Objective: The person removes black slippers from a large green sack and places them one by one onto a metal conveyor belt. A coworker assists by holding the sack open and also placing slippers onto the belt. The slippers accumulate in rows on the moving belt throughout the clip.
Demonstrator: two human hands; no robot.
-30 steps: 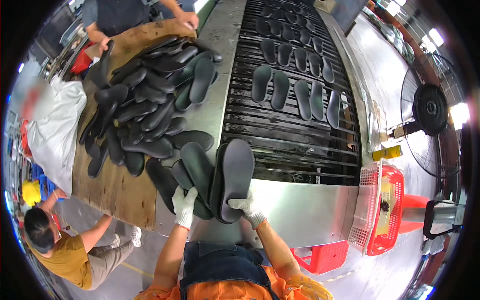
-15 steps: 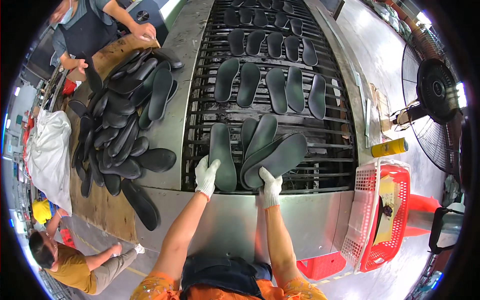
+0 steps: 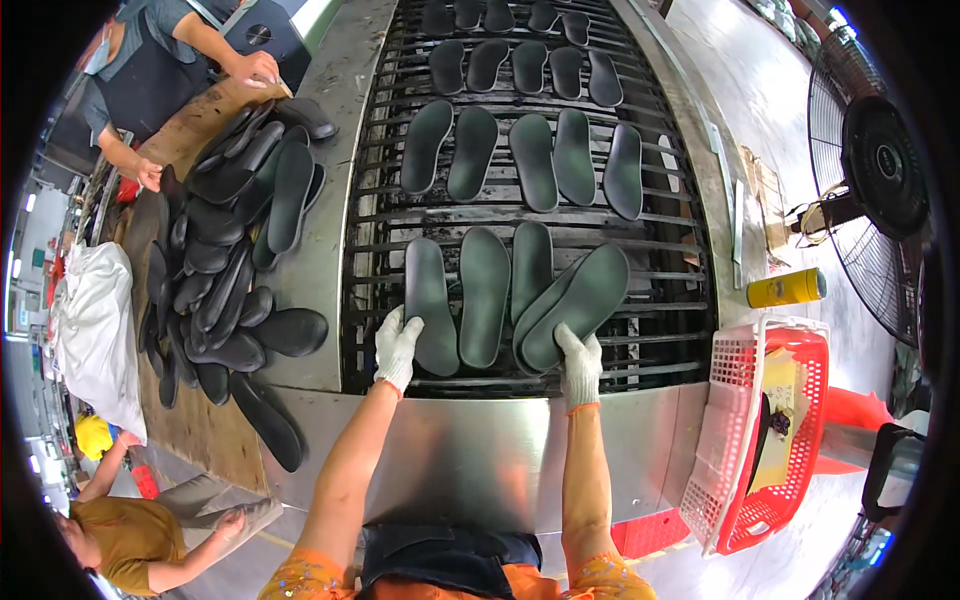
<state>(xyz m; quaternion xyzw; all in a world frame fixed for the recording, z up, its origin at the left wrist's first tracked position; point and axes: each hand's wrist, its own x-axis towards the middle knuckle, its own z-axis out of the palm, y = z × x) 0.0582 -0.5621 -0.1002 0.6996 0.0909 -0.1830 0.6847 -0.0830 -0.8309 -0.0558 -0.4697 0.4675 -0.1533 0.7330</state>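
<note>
My left hand (image 3: 397, 348), in a white glove, rests its fingers on the heel of a dark grey shoe sole (image 3: 428, 300) lying on the black slatted conveyor (image 3: 372, 290). Beside it lie two more soles (image 3: 485, 292). My right hand (image 3: 579, 363), also gloved, grips the heel end of a fanned stack of soles (image 3: 575, 305) angled to the right over the slats. Further up the belt lie rows of soles (image 3: 535, 160).
A heap of loose soles (image 3: 235, 250) covers the wooden table at left, where another person (image 3: 150, 70) stands. A second person (image 3: 130, 535) crouches at lower left by a white sack (image 3: 95, 330). At right are a red-and-white basket (image 3: 765, 430), a yellow can (image 3: 785, 288) and a fan (image 3: 880, 165).
I carried a stack of soles from the table edge onto the conveyor. Three now lie flat side by side. My left hand has gone to the leftmost one, and my right hand still holds the rest.
</note>
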